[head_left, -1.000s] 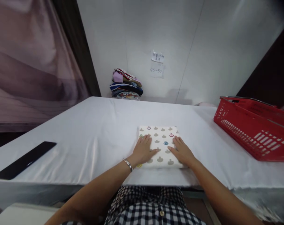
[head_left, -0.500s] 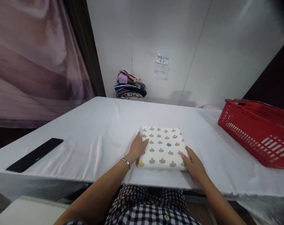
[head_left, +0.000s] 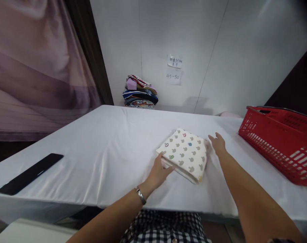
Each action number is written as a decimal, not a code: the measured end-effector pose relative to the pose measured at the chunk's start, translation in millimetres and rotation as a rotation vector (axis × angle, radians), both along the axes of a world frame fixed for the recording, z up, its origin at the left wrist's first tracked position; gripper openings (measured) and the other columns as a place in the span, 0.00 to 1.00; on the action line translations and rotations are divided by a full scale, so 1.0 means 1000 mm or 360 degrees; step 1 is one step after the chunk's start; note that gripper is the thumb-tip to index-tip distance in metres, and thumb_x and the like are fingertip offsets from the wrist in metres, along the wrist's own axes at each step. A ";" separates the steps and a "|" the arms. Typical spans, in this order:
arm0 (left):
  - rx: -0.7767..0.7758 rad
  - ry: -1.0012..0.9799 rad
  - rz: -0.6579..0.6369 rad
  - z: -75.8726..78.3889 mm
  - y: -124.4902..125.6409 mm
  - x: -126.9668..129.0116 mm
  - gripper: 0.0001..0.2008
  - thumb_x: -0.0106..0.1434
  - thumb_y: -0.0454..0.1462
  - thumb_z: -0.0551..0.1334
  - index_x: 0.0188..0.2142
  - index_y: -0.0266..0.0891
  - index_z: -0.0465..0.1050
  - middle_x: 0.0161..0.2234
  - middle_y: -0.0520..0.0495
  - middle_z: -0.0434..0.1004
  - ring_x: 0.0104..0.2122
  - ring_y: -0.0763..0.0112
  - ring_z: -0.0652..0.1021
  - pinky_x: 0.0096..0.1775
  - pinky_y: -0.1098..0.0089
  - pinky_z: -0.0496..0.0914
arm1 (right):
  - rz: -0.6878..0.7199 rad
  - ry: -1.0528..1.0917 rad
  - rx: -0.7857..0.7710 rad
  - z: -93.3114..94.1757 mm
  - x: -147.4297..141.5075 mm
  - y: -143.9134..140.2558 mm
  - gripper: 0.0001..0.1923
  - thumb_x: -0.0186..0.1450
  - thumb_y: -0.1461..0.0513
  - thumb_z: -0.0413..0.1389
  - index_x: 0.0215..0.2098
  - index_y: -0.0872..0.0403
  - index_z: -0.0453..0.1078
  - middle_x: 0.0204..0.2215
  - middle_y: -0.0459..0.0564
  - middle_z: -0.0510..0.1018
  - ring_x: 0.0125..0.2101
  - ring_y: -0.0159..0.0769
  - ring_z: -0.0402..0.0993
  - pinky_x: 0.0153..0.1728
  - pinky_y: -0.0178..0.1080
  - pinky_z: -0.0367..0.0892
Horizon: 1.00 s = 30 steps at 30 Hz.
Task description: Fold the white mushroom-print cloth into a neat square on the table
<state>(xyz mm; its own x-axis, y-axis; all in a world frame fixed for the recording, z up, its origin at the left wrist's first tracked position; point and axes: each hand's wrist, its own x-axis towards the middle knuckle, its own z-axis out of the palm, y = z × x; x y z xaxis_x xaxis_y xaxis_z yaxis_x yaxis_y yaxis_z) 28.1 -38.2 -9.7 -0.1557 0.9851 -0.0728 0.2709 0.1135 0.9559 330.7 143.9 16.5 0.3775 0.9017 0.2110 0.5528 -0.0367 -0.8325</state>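
Observation:
A folded cream cloth (head_left: 185, 152) printed with grey, red, blue, green and yellow mushroom shapes lies turned at an angle on the white-covered table. At its near left edge, my left hand (head_left: 158, 172) grips the folded layers, thumb and fingers apart along the edge. A silver bracelet (head_left: 140, 195) circles that wrist. My right hand (head_left: 218, 144) hovers just beyond the cloth's right side, fingers apart and holding nothing; a small gap shows between them.
A red plastic basket (head_left: 277, 145) stands at the right of the table (head_left: 105, 135). On the left lies a flat black object (head_left: 30, 173). Against the back wall rises a stack of folded fabrics (head_left: 140, 92), near two paper notes (head_left: 174, 69). A pinkish curtain (head_left: 39, 67) hangs at left.
The cloth has turned clockwise and shifted slightly right and away from me. My right hand has let go of its right edge and moved up and right. My left hand followed the turning edge.

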 end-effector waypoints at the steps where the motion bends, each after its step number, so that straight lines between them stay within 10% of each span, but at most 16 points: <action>1: -0.0012 0.0086 0.0004 0.001 0.002 -0.003 0.37 0.54 0.48 0.64 0.60 0.44 0.53 0.53 0.40 0.65 0.40 0.65 0.73 0.41 0.65 0.70 | -0.0040 0.0002 -0.0024 -0.003 0.001 0.002 0.37 0.53 0.51 0.56 0.59 0.56 0.59 0.56 0.59 0.66 0.56 0.51 0.61 0.56 0.50 0.57; 7: 0.0238 0.0780 0.0156 0.028 0.048 -0.042 0.26 0.62 0.51 0.53 0.54 0.38 0.62 0.54 0.40 0.62 0.41 0.65 0.73 0.45 0.65 0.67 | 0.0040 0.0298 -0.0242 -0.043 -0.011 -0.057 0.47 0.55 0.42 0.52 0.66 0.53 0.43 0.61 0.60 0.59 0.56 0.51 0.63 0.49 0.47 0.67; 13: -0.0074 0.0959 -0.0220 0.038 0.091 -0.025 0.19 0.63 0.49 0.50 0.40 0.38 0.69 0.43 0.40 0.74 0.41 0.60 0.74 0.41 0.65 0.67 | 0.0295 0.0237 -0.0349 -0.040 -0.034 -0.105 0.50 0.56 0.46 0.55 0.67 0.51 0.36 0.62 0.54 0.58 0.55 0.45 0.64 0.49 0.42 0.68; 20: -0.0265 0.0589 -0.0183 0.026 0.068 -0.014 0.11 0.57 0.44 0.58 0.37 0.40 0.66 0.36 0.46 0.76 0.34 0.64 0.76 0.32 0.69 0.68 | 0.0659 0.0075 -0.0314 -0.008 -0.034 -0.025 0.43 0.52 0.61 0.58 0.64 0.53 0.50 0.59 0.54 0.63 0.54 0.46 0.65 0.54 0.46 0.62; 26: -0.0456 0.0092 -0.0744 0.029 0.037 -0.002 0.13 0.55 0.46 0.60 0.30 0.38 0.68 0.29 0.49 0.75 0.25 0.72 0.74 0.25 0.73 0.68 | 0.0883 -0.0241 -0.0217 -0.002 -0.051 0.053 0.39 0.55 0.57 0.57 0.63 0.54 0.53 0.57 0.57 0.67 0.55 0.45 0.64 0.55 0.46 0.59; 30: -0.0038 0.0536 -0.0324 0.035 0.063 -0.038 0.10 0.59 0.42 0.56 0.31 0.39 0.72 0.31 0.49 0.76 0.31 0.70 0.75 0.35 0.70 0.70 | 0.0741 -0.0527 -0.0433 -0.008 -0.036 0.044 0.34 0.58 0.48 0.54 0.59 0.54 0.62 0.48 0.57 0.75 0.48 0.50 0.71 0.52 0.50 0.63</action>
